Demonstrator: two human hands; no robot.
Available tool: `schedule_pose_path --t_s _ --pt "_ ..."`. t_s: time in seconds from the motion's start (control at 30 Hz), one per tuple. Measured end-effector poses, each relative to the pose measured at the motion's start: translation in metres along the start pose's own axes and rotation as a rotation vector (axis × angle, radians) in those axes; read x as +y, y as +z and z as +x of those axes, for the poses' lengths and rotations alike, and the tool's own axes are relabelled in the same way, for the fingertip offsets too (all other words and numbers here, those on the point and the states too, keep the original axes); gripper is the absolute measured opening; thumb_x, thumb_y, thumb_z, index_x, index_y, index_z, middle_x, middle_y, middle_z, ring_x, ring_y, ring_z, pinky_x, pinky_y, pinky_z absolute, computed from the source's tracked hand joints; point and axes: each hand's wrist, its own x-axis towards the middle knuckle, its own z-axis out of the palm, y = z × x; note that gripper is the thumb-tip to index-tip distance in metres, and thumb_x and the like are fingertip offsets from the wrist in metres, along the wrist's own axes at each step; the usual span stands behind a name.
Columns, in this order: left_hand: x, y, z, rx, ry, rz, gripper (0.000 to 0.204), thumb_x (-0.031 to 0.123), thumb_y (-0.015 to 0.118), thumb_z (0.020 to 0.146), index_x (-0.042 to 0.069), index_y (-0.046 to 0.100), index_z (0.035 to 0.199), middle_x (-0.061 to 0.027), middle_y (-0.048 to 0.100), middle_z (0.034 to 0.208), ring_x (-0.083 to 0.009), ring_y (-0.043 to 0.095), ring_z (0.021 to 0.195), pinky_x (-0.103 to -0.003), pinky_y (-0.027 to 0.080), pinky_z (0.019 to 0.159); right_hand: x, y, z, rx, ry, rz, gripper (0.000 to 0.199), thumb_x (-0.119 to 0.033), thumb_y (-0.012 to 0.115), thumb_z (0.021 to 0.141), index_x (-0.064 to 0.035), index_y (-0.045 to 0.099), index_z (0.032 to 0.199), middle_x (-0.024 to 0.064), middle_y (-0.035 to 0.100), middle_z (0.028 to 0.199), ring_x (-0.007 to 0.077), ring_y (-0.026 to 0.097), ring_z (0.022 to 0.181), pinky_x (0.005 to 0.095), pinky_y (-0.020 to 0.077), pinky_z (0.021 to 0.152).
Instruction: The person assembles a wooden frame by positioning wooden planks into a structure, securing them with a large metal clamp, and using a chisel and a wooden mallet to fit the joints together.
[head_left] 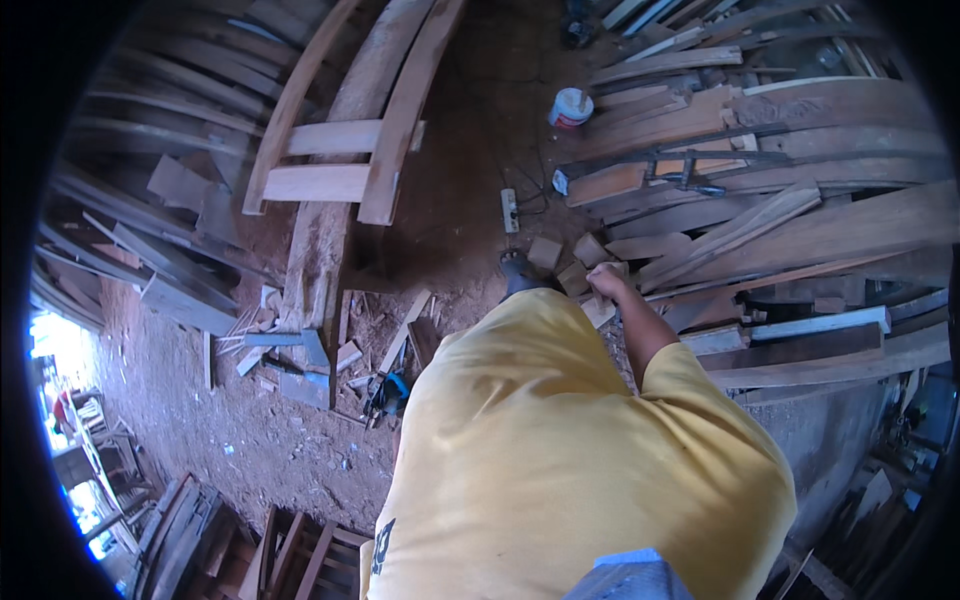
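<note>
My right hand [605, 279] reaches forward and down at the end of my bare forearm, with its fingers closed. Whether they grip a piece of wood is too small to make out. Right beside it lie several short wooden blocks [573, 279], and a pale wood offcut [600, 313] shows just below the hand. My left hand is out of sight, with my yellow shirt [560, 430] filling the lower middle of the view. One dark shoe [522, 272] shows to the left of the blocks.
Stacked boards [830, 215] fill the right side, with a metal clamp [688, 172] on them. A white bucket [571, 107] and a power strip [510, 210] sit ahead. At left, a wooden frame [318, 184] rests on a thick plank [318, 260]; a blue-and-black tool [392, 392] lies among scraps.
</note>
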Motion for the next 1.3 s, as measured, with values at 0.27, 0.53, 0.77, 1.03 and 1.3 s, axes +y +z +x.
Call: schedule_pose_path --t_s 0.27,0.53,0.77,1.03,1.3 --pt "0.102 0.027 0.003 0.003 0.081 0.012 0.050 0.041 0.058 0.102 0.004 0.063 0.136 -0.0166 0.069 0.128 -0.0260 0.064 0.119 -0.037 0.048 0.103 0.111 -0.123 0.054 0.137 0.196 -0.258 0.041 -0.041 0.063 0.090 -0.0068 0.076 0.109 0.0188 0.071 0.119 0.0382 0.068 0.110 0.0457 0.0527 0.096" --pt "0.169 0.063 -0.033 0.026 0.017 0.058 0.050 0.040 0.058 0.102 0.004 0.062 0.136 -0.0166 0.069 0.128 -0.0258 0.064 0.119 -0.037 0.048 0.102 0.116 -0.359 0.092 0.682 0.442 -0.539 0.045 -0.028 0.062 0.094 -0.0138 0.061 0.136 0.0189 0.050 0.146 0.0368 0.043 0.141 0.0512 0.0368 0.115" --pt "0.204 0.079 -0.055 0.043 -0.026 0.089 0.049 0.040 0.058 0.102 0.004 0.062 0.136 -0.0165 0.069 0.127 -0.0256 0.064 0.118 -0.036 0.048 0.102 0.163 -0.507 0.102 0.646 0.572 -0.956 0.043 -0.023 0.048 0.101 -0.0210 0.056 0.142 0.0102 0.049 0.152 0.0314 0.039 0.144 0.0567 0.0305 0.115" --pt "0.225 0.082 -0.063 0.059 -0.043 0.100 0.049 0.039 0.058 0.102 0.004 0.062 0.136 -0.0164 0.070 0.127 -0.0254 0.065 0.118 -0.036 0.048 0.101 0.167 -0.544 0.125 0.472 0.523 -0.893 0.030 -0.021 0.050 0.100 -0.0138 0.074 0.117 0.0094 0.070 0.128 0.0302 0.063 0.125 0.0537 0.0394 0.111" --pt "0.226 0.081 -0.070 0.066 -0.050 0.092 0.048 0.038 0.058 0.102 0.004 0.062 0.136 -0.0163 0.070 0.126 -0.0252 0.065 0.118 -0.036 0.049 0.101 0.025 -0.450 0.129 -0.162 0.328 -0.577 0.015 -0.012 0.074 0.079 -0.0013 0.074 0.090 0.0148 0.074 0.077 0.0252 0.073 0.067 0.0399 0.0586 0.062"
